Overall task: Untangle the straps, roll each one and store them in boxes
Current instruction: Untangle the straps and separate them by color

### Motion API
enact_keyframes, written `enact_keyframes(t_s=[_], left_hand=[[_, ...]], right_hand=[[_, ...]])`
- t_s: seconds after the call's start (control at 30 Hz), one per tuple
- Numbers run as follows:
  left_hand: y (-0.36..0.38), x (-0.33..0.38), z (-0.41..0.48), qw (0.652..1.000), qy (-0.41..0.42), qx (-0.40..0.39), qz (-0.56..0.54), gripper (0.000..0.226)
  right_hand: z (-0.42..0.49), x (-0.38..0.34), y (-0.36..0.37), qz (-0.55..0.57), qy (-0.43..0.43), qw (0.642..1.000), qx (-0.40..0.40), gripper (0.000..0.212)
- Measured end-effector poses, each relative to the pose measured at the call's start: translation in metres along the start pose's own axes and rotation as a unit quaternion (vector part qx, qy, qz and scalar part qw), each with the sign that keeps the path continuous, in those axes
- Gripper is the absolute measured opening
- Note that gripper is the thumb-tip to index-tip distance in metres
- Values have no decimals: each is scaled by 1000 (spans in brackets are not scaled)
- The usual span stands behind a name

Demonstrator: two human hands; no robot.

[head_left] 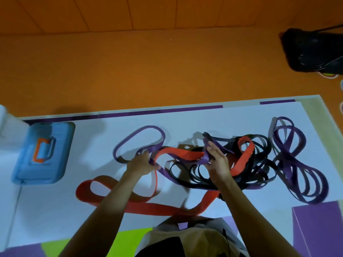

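A tangle of straps lies on the white sheet (55, 210). My left hand (142, 164) grips a purple strap (141, 129) where its loop narrows, the loop lying to the upper left. My right hand (219, 164) pinches a raised fold of the same purple strap above the knot. A wide red strap (167, 209) winds from the lower left through the middle and up into the knot. Thin black straps (258, 164) are heaped under and right of my right hand. A separate bunch of purple straps (300, 173) lies in figure-eight loops at the far right.
A blue box (24, 169) with an orange handle lies shut at the left on the sheet. A black bag (311, 51) sits on the orange floor at the upper right. Purple and green floor tiles border the sheet near my body.
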State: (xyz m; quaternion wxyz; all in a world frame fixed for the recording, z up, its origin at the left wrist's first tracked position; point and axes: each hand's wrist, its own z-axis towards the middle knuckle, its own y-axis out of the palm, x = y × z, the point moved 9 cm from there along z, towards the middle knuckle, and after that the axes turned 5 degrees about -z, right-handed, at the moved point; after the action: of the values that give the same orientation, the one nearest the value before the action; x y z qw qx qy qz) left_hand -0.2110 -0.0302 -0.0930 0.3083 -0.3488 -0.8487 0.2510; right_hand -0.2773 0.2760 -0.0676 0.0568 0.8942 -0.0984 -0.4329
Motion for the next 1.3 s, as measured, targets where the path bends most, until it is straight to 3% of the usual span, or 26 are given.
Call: enact_keyframes(t_s=[0.07,0.1,0.2,0.23,0.37,0.47,0.6,0.67,0.73,0.8,0.87,0.93,1.0,1.07,1.17,1.3], left_hand=[[26,-9,0,999,-32,-16,19,90],[35,-10,-4,999,-41,-3,15,87],[49,-5,-14,998,-20,56,15,39],[51,-1,-17,998,-4,62,17,33],[32,10,-26,992,64,86,-67,45],[-19,10,-37,966,113,174,-157,24],[-86,1,-37,940,132,282,-136,31],[-103,3,-31,937,148,301,-95,34],[-111,4,-22,941,147,288,-97,33],[-116,9,-15,945,145,278,-98,32],[-122,15,-8,946,154,272,-88,33],[-126,21,-3,948,163,269,-54,35],[-132,27,2,946,165,275,-32,37],[-140,32,7,943,161,291,-25,38],[-150,42,15,940,169,296,-5,37],[-157,44,28,944,166,284,27,40]], right_hand=[[-4,0,2,43,4,999,-11,42],[-6,-1,2,64,0,998,-15,45],[-11,-2,6,139,-8,989,-38,53],[-14,-3,6,139,-13,990,-34,54],[-21,-5,-9,23,-33,999,26,46],[-18,-12,-16,-70,-78,993,53,38],[-13,-24,-20,-206,-128,960,137,33],[-6,-21,-16,-313,-114,927,171,29],[-10,-18,-2,-469,-109,854,196,30],[-28,-25,28,-564,-218,773,190,35],[-57,-20,77,-593,-384,702,90,30],[-75,14,120,-597,-438,667,-84,23],[-77,54,147,-631,-390,638,-206,30],[-65,89,161,-688,-298,612,-251,50],[-33,104,171,-757,-217,587,-189,77],[7,113,187,-788,-162,582,-116,119]])
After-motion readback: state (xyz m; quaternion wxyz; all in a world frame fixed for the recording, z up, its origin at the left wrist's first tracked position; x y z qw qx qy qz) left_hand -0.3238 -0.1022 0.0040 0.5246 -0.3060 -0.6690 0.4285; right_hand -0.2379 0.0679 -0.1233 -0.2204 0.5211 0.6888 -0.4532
